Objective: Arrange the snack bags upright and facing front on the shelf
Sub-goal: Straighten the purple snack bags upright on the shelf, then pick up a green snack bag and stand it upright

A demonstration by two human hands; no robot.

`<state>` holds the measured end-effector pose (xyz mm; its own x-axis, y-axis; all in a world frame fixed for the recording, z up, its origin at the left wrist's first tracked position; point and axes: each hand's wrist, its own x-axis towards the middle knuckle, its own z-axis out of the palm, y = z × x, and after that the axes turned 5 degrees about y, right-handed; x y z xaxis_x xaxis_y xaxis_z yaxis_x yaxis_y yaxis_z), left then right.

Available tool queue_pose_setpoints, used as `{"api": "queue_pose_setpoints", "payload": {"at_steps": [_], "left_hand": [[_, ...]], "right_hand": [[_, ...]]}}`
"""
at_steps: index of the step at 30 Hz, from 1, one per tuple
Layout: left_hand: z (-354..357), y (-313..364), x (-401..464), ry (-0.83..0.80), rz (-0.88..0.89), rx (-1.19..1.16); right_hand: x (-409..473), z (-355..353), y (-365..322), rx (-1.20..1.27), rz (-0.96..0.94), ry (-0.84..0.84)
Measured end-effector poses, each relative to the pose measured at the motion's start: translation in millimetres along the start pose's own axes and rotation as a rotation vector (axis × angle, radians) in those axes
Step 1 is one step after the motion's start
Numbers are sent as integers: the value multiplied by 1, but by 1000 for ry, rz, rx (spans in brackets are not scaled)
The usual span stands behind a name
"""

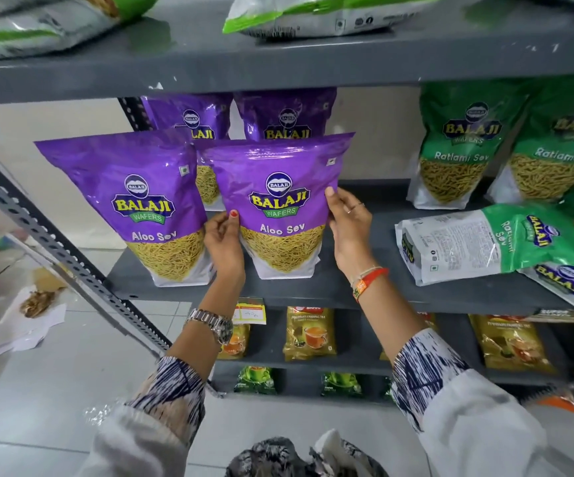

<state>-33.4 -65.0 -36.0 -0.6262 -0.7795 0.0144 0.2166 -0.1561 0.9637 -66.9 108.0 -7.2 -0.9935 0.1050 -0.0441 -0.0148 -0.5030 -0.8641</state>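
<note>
A purple Aloo Sev bag [280,204] stands upright, front facing me, on the grey shelf [347,287]. My left hand [223,242] grips its left edge and my right hand [349,225] grips its right edge. Another purple Aloo Sev bag [130,208] stands upright just to its left. Three more purple bags [192,122] stand behind them, partly hidden. At the right, two green Ratlami Sev bags [464,146] stand upright at the back. In front of them a green Ratlami Sev bag [485,242] lies on its side, on top of other fallen ones.
The slotted shelf post [55,242] slants down at the left. Green-and-white bags [313,12] lie flat on the shelf above. Tea packets [309,333] stand on the lower shelves. Paper and debris [37,301] lie on the tiled floor at the left.
</note>
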Motion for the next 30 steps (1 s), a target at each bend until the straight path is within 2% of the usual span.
{"api": "queue_pose_setpoints", "payload": {"at_steps": [5,8,11,13,16,18,20,22,25,27,30], "left_hand": [[12,-4,-31,92,118,-52],[32,-14,-68,144,167,-17],[64,-25,-113,193,336,123],[89,-35,-142,116,473,178],[139,-38,-171,-224,677,323],[184,-40,-170,-557,605,439],[229,-42,-157,-763,479,635],[266,-42,-144,-860,272,843],[293,-48,-131,-1036,6,964],[299,-49,-129,-1184,-60,1039],[304,-52,-131,-1243,-133,1044]], "right_hand": [[-14,-33,-12,-112,-122,148],[-23,-73,-30,-73,-240,337],[-20,-125,-53,33,-282,579],[-15,-156,-65,20,-277,721],[-5,-195,-70,-18,-142,860],[5,-220,-62,-78,23,889],[19,-239,-52,-176,129,840],[15,-233,-58,-88,227,719],[5,-226,-66,52,274,574],[7,-229,-64,57,263,587],[11,-235,-65,59,281,647]]}}
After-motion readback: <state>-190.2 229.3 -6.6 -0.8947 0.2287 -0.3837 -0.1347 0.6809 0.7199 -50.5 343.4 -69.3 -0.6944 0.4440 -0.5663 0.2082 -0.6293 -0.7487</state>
